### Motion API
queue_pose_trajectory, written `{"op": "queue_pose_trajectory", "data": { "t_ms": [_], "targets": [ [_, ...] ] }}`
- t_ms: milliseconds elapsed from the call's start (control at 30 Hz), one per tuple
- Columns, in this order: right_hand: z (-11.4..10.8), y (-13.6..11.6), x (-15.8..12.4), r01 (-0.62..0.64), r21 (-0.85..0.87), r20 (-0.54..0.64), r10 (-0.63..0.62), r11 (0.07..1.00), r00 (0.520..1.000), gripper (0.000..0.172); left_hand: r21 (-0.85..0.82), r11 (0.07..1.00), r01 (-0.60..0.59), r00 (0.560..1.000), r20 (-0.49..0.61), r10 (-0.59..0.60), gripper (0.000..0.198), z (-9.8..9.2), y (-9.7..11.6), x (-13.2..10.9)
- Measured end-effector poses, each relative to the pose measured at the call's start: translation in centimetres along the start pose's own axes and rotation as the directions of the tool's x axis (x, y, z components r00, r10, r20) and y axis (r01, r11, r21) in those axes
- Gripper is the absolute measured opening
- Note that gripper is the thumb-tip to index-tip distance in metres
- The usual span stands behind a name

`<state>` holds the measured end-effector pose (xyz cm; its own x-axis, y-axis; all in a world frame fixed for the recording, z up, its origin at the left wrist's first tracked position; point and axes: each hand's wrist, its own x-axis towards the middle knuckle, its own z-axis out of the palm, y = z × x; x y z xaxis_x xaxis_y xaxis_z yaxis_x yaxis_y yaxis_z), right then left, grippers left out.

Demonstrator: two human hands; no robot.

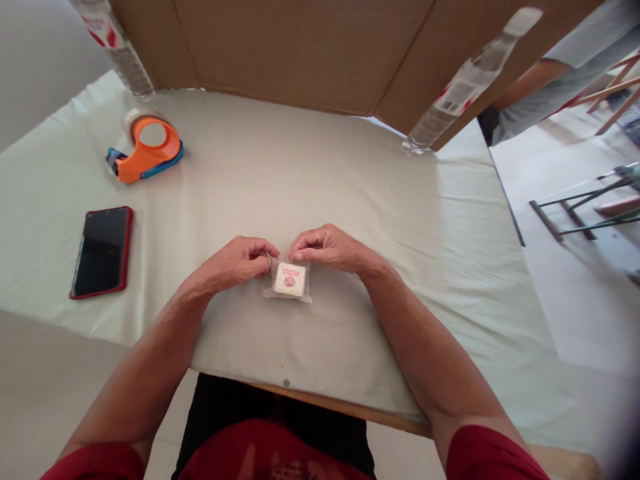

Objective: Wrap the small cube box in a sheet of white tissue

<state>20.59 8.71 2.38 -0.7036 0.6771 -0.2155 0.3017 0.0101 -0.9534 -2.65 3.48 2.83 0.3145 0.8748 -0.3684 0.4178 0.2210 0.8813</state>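
Observation:
A small square packet (pixel 290 280) in a clear plastic wrapper, pale with a red print on its face, is close to the front edge of the table. My left hand (pixel 245 260) pinches the wrapper's upper left corner between thumb and fingertips. At the upper right corner, my right hand (pixel 325 247) has its thumb and forefinger closed on the wrapper's edge. The wrapper's lower seam sticks out toward me. Whether the packet rests fully on the cloth or is slightly lifted, I cannot tell.
An orange and blue tape dispenser (pixel 167 150) and a red-cased phone (pixel 101 252) lie on the cloth-covered table (pixel 300 173) at left. Water bottles stand at back left (pixel 123 57) and right (pixel 460 93) against a cardboard panel (pixel 300 53). Another person's arm (pixel 533 83) shows beyond it.

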Motion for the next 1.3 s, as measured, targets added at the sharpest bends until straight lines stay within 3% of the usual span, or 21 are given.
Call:
{"op": "queue_pose_trajectory", "data": {
  "t_ms": [133,333,500,600,767,900,1100,1167,1300],
  "targets": [
    [-0.4,0.3,-0.1,0.01,0.021,-0.074,-0.008,1.0,0.997,0.027,-0.004,1.0,0.0,1.0,-0.009,0.0,0.033,0.0,0.2,-0.1],
    [-0.4,0.2,-0.3,-0.007,-0.065,-0.052,0.004,0.998,0.999,0.032,0.007,1.0,0.003,1.0,-0.008,-0.003,0.034,0.0,0.1,-0.1],
    [0.9,0.2,0.5,0.003,-0.131,-0.164,-0.024,0.991,0.986,0.015,0.035,0.997,-0.062,0.995,-0.079,0.065,0.038,0.0,-0.3,0.1],
    [1.2,0.4,0.9,0.067,-0.113,-0.354,-0.103,0.991,0.93,0.014,0.011,0.993,-0.12,0.982,-0.146,0.121,0.04,0.1,-0.1,0.2],
    [1.0,0.4,1.2,0.17,-0.056,-0.62,-0.168,0.984,0.767,0.018,-0.233,0.957,-0.172,0.973,-0.194,0.128,0.055,0.6,0.2,0.4],
    [1.1,0.0,1.2,0.171,-0.052,-0.675,-0.161,0.984,0.72,0.021,-0.435,0.877,-0.205,0.974,-0.177,0.14,0.05,1.3,-0.5,0.9],
    [0.9,0.4,1.9,0.179,-0.068,-0.72,-0.173,0.981,0.672,0.033,-0.416,0.897,-0.15,0.988,-0.105,0.116,0.03,1.9,-0.4,0.9],
    [0.6,0.6,2.0,0.177,-0.071,-0.736,-0.171,0.982,0.656,0.037,-0.4,0.91,-0.109,0.989,-0.135,0.06,0.023,1.9,-0.2,1.0],
    [0.4,-0.5,1.0,0.185,-0.146,-0.793,-0.227,0.972,0.566,0.034,-0.479,0.874,-0.083,0.97,-0.242,-0.04,0.023,2.0,-0.4,1.5]
  ]
}}
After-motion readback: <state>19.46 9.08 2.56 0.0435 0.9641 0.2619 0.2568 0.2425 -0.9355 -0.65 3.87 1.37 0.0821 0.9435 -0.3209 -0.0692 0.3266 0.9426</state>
